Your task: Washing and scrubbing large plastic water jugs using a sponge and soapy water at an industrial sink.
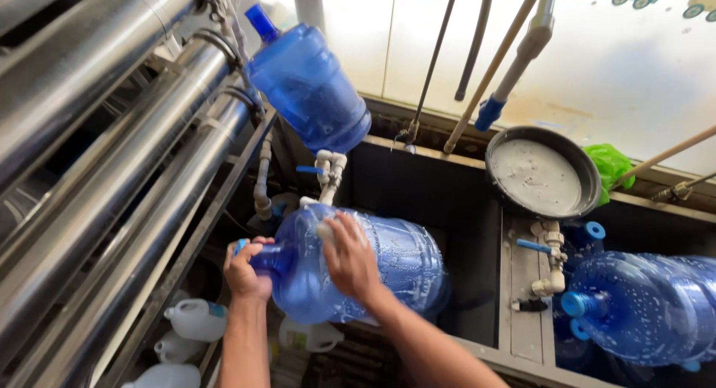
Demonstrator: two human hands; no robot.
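Large blue water jug (373, 272), lying on its side across the near-left corner of a dark wash trough (418, 186), its wall wet and flecked with suds. The left hand (245, 272) has its fingers curled tight around the jug's neck at the trough's left edge. The right hand (350, 257) lies on the jug's shoulder, fingers bent over a pale sponge (326, 230) pressed against the plastic (only its edge shows beyond the fingertips). A second blue jug (309, 86) rests tilted, neck upward, near the far-left corner, against steel pipes (112, 157). A round dark basin (543, 175) of soapy water sits on the far edge. More blue jugs (645, 306) lie at the right end, and white plastic bottles (195, 319) stand below the left edge.
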